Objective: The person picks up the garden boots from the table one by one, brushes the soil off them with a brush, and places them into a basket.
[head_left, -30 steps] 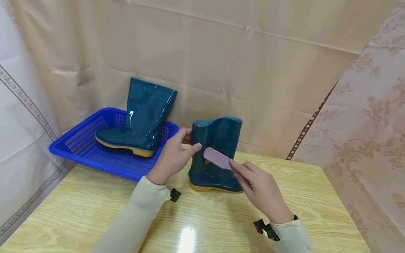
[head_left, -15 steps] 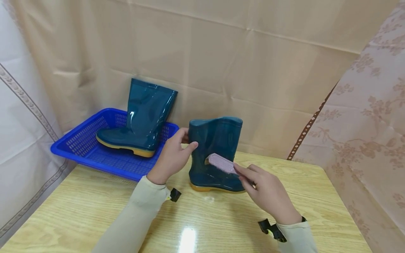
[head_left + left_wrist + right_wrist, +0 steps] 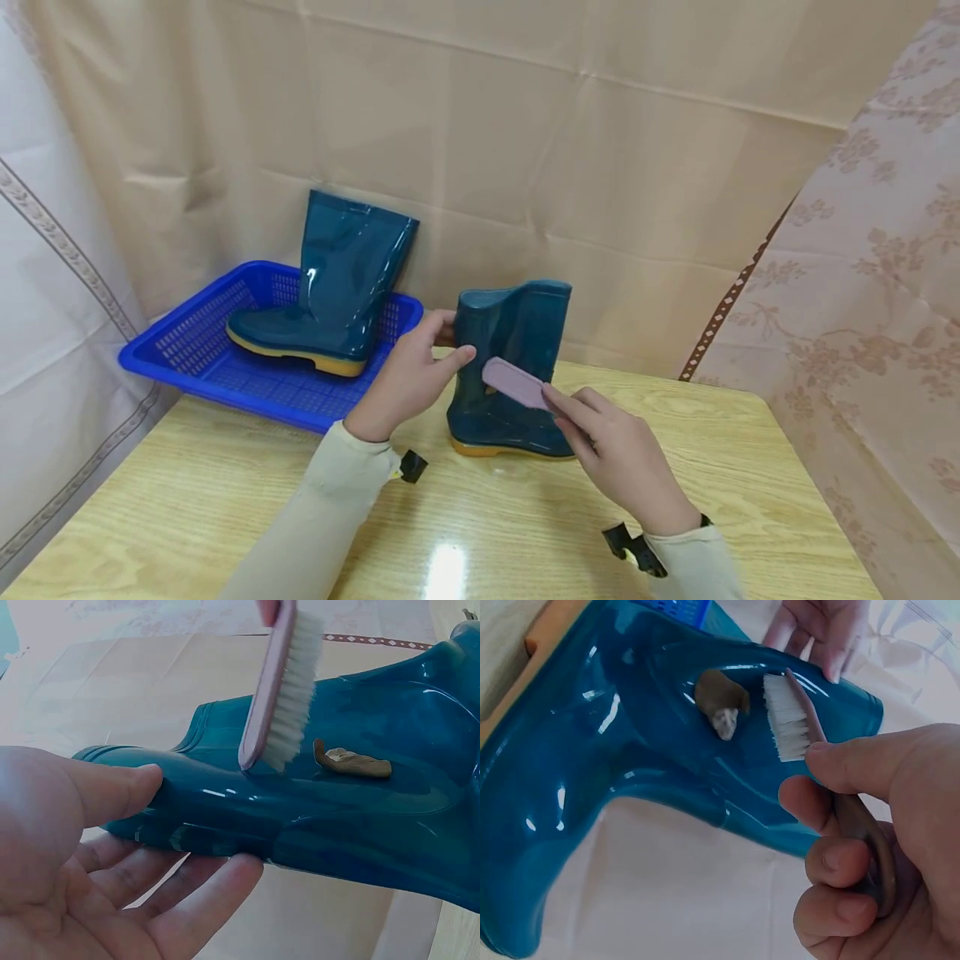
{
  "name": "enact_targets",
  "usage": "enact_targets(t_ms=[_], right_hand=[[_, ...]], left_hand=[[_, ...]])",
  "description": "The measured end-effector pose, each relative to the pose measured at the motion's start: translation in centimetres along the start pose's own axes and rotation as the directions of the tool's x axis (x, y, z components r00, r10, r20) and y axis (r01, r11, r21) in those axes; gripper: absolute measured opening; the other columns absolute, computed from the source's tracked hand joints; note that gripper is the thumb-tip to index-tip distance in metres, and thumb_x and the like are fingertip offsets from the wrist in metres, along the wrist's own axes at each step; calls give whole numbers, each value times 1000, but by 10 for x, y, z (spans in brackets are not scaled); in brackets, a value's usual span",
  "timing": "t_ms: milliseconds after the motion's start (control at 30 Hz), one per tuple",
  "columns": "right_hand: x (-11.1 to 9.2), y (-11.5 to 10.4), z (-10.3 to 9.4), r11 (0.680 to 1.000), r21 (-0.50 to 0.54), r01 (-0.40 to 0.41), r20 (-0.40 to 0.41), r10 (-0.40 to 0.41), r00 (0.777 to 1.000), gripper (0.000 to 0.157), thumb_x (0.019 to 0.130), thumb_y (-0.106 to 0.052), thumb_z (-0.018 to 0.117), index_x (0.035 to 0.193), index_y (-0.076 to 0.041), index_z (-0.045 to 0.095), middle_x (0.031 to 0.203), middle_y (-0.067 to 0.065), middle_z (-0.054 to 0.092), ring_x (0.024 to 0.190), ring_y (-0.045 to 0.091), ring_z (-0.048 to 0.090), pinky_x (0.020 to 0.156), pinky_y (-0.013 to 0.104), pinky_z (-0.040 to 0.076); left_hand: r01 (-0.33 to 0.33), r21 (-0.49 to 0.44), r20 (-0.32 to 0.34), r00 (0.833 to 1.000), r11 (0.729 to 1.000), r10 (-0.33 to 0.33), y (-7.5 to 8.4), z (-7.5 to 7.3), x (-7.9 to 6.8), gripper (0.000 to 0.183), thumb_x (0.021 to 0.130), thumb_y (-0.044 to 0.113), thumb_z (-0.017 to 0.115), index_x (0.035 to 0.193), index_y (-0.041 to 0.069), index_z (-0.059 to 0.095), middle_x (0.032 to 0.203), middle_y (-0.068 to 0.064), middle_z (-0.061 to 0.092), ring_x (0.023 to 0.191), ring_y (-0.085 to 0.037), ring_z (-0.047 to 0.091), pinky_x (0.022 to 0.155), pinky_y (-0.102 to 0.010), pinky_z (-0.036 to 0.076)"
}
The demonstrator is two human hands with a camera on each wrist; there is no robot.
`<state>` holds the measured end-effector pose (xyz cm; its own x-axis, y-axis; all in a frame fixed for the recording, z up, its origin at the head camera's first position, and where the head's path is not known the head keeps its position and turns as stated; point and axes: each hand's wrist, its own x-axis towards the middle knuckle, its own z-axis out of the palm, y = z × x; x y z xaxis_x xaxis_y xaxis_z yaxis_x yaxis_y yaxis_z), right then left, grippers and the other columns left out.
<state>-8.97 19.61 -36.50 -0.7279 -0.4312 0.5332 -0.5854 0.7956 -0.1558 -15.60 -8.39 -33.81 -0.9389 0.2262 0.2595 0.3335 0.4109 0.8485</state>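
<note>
The right hand [image 3: 626,454] is just in front of the standing boot [image 3: 540,333], near its toe. Past the boot's toe the wood-grain surface [image 3: 757,475] runs on to a rounded corner; behind the boot a beige curtain [image 3: 600,167] rises at the back edge, and left of the boot a blue basket [image 3: 225,395] carries a second boot [image 3: 345,275]. The right hand's fingers curl round the handle of a pink brush [image 3: 513,383], its head before the boot's near side. The left hand [image 3: 405,379] grips the boot's shaft at the back, thumb on the near side, fingers behind. The boot is upright, glossy dark teal over a yellow-orange sole. Low on its shaft sits a brown lump [image 3: 356,761] with a pale patch; white bristles [image 3: 296,686] are just beside it, towards the boot's opening. I cannot tell whether they touch the boot.
</note>
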Motion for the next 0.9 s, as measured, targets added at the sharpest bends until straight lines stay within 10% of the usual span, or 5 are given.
enact_targets(t_ms=[300,633,900], right_hand=[[-3,2,-5,996,-45,-82,130,87,988,45,97,-11,73,140,-22,67,87,-9,58,60,2,40,51,19,36],[-2,3,-2,1000,1,-16,17,16,1000,48,97,-10,72,143,-20,64,91,-6,62,62,3,43,51,18,37],[-1,-1,-3,999,-21,-37,75,38,996,49,96,-11,74,142,-24,65,93,-6,63,64,3,44,52,18,38]], left_hand=[[16,-31,-48,999,999,-17,1,2,2,32,102,25,68,130,11,58,123,-7,65,118,-26,59,101,-52,50],[46,-29,-47,998,999,-48,-1,2,-1,43,96,34,76,132,16,58,123,-3,65,119,-26,59,95,-51,54],[14,10,-46,999,1000,-14,1,3,-1,39,99,32,72,132,13,59,123,-4,66,119,-26,61,98,-52,53]])
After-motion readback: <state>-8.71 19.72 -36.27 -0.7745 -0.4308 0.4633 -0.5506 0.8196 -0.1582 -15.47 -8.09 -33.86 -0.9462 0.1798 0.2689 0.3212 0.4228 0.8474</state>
